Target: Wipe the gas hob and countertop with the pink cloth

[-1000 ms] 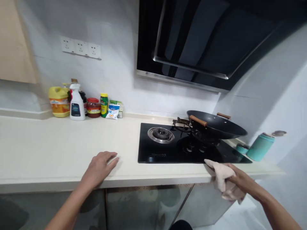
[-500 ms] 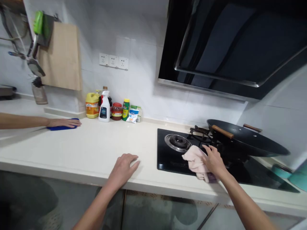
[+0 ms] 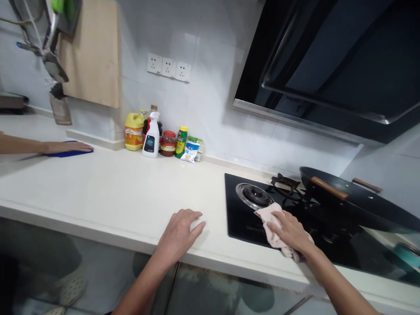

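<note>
Two hands of ours are at the counter [image 3: 131, 192]. Our left hand [image 3: 179, 232] rests near its front edge, curved and empty, thumb and fingers well parted, much as it was half a second ago. Our right hand [image 3: 290, 229] lies over a pink cloth [image 3: 267, 215], thumb and forefinger apart, pressing down rather than closed round it. That cloth is on the black cooktop [image 3: 235, 212], spilling over its front edge, its upper corner by the ring of the left burner [image 3: 254, 195]. Half a second ago this hand sat more to the cloth's right side; a second ago the cloth hung from it farther right, at the counter's edge. Our palm hides part of the cloth, and its underside we cannot see.

Beyond, the wok [image 3: 367, 205] now runs out of view on the right, though we had it whole a second ago; a teal container [image 3: 408, 254] below it is blurred. Well off to the left, another person's hand [image 3: 67, 147] covers most of a blue cloth [image 3: 70, 153], both out of view a second ago. Behind the white spray bottle [image 3: 151, 138], a dark bottle [image 3: 159, 126] is mostly hidden. The range hood [image 3: 331, 65] is cut off above.
</note>
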### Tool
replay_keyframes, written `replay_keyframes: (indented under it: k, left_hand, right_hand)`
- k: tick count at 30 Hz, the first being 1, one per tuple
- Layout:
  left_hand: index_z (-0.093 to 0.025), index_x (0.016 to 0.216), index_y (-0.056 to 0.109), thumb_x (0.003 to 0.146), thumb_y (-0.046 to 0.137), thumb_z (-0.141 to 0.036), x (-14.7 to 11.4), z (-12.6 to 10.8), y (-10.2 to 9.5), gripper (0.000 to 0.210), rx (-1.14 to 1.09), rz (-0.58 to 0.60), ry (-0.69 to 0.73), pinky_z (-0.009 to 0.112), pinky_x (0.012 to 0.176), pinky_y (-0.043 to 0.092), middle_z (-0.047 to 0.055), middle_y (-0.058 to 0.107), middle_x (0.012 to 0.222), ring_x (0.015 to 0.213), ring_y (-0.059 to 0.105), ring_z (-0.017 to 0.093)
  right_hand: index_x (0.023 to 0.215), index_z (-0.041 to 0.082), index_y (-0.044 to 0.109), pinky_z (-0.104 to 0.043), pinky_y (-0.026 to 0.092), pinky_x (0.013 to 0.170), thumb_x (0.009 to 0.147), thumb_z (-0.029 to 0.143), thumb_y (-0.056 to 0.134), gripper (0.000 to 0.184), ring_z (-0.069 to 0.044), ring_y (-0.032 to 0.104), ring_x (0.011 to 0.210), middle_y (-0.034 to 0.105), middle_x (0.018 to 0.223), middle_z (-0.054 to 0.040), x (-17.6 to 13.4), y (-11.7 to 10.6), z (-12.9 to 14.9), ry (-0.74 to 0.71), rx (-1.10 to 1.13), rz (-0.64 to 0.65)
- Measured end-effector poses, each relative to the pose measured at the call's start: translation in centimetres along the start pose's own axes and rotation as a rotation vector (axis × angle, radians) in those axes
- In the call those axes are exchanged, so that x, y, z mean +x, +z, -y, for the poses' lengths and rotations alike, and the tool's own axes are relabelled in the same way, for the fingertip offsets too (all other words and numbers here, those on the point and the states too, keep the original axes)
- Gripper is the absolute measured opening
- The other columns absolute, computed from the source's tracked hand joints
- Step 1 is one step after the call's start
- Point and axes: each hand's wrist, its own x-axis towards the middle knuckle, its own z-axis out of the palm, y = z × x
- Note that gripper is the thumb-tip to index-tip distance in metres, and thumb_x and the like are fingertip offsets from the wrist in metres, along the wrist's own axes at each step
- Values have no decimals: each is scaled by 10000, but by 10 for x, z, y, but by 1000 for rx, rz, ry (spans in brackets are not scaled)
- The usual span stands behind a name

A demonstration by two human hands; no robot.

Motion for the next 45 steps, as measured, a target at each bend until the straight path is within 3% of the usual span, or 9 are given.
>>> replay_keyframes:
  k: [6,12,19,29,34,36,39,42,45]
  left_hand:
    - [-217,1142,667,957,545,-356,-1,-2,0,262,23,11,16,397,924,453,58,704,1079,1060,615,251]
    - [-227,1131,677,955,544,-381,-1,0,1,270,19,16,7,402,938,447,70,706,1092,1066,610,256]
    - [-211,1117,688,932,558,-364,1,-3,-3,273,-18,0,-21,397,942,460,76,707,1111,1071,619,250]
    - [-199,1118,695,922,558,-371,3,-1,-3,294,-47,12,-63,399,967,466,81,716,1119,1075,630,250]
    - [-207,1110,701,918,547,-381,4,-1,-4,302,-53,11,-61,406,970,475,78,724,1114,1064,638,252]
    - [-203,1103,704,917,540,-388,4,-1,-4,309,-49,10,-60,408,969,478,81,725,1114,1058,641,253]
    - [-214,1087,708,913,542,-403,5,2,-3,306,-42,-9,-51,403,972,480,70,729,1117,1054,643,248]
    - [-218,1084,710,912,541,-421,5,5,-1,315,-41,-19,-45,406,975,481,66,731,1120,1061,644,249]
    - [-207,1078,713,911,531,-424,6,7,0,329,-51,-5,-51,414,973,487,78,734,1113,1067,649,255]
  right_hand:
    - [1296,331,589,-428,379,1005,909,592,454,486,-298,478,1246,469,1428,-75,1,-5,65,-190,108,1]
    - [1421,297,500,-479,304,1046,923,572,469,570,-343,424,1292,435,1455,-128,46,-9,127,-232,108,77]
    - [1468,374,454,-515,245,1070,945,595,414,569,-371,347,1348,267,1584,-82,74,-13,155,-203,137,190]
    - [1385,349,543,-512,238,1092,918,561,504,514,-354,311,1377,275,1570,-92,18,-26,155,-315,234,168]
    - [1360,341,547,-545,255,1086,718,685,711,747,-386,328,1356,246,1589,-104,-24,-33,152,-437,287,160]
    - [1317,330,566,-530,284,1072,736,606,733,664,-361,382,1310,311,1556,-101,-40,-32,150,-468,316,108]
    - [1212,292,601,-447,356,1017,817,334,657,401,-284,476,1192,491,1398,-82,-62,-29,148,-464,399,-1]
    - [1140,275,617,-399,388,964,735,152,592,424,-256,513,1113,581,1252,-60,-81,-29,148,-422,502,-65]
    - [1089,274,631,-358,418,922,703,142,559,415,-233,557,1047,637,1128,-25,-90,-37,147,-363,695,-31]
